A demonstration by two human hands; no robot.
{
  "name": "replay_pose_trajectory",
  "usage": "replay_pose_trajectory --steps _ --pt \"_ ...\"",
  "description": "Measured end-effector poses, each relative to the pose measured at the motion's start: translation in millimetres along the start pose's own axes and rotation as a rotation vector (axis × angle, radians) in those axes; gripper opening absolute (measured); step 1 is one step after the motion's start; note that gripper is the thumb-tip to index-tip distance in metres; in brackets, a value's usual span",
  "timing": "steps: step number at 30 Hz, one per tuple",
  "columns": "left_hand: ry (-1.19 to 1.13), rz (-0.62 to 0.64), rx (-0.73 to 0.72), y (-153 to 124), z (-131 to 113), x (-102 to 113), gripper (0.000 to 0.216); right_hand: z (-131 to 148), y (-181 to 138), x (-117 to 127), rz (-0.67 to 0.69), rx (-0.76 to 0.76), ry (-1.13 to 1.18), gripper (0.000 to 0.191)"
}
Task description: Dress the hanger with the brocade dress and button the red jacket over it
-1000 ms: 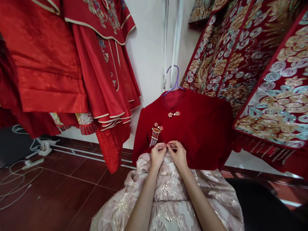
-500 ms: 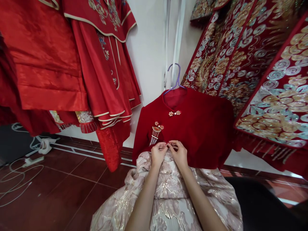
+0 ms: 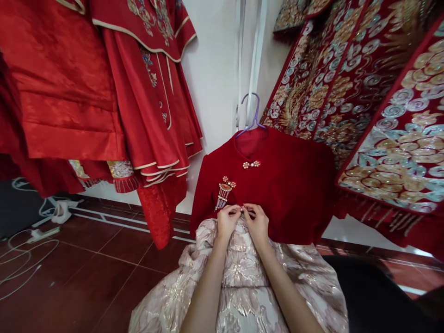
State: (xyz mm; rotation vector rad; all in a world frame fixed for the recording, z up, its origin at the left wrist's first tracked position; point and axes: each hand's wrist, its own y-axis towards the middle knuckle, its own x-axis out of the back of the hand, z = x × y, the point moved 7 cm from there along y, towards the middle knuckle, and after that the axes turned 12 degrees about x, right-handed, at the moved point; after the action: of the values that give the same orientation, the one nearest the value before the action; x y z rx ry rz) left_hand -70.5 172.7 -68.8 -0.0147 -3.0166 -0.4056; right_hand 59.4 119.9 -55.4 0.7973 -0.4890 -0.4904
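A dark red velvet jacket (image 3: 291,185) hangs on a purple hanger (image 3: 255,111) in front of me. At its lower front edge, my left hand (image 3: 228,221) and my right hand (image 3: 257,223) meet with fingertips pinched. Between them shows a small beaded frog button (image 3: 242,209), mostly covered by the fingers. A matching beaded frog button (image 3: 251,164) joins the collar, and a tasselled brooch (image 3: 224,193) sits on the chest above my left hand. Below lies a pale pink and gold floral skirt (image 3: 239,273), under my forearms.
Red garments (image 3: 69,92) hang at the left. A sequined, embroidered red garment (image 3: 347,92) with beaded fringe hangs at the right. White cables and a power strip (image 3: 43,234) lie on the tiled floor (image 3: 104,273). Behind the jacket stands a white rack post (image 3: 255,55).
Both hands stay pinched at the same spot, with only slight finger movement. The view has shifted very slightly.
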Motion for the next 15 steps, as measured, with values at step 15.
replay_pose_trajectory --steps 15 --pt "-0.328 -0.121 0.149 4 28 9 0.011 37 44 79 -0.233 -0.128 0.303 0.032"
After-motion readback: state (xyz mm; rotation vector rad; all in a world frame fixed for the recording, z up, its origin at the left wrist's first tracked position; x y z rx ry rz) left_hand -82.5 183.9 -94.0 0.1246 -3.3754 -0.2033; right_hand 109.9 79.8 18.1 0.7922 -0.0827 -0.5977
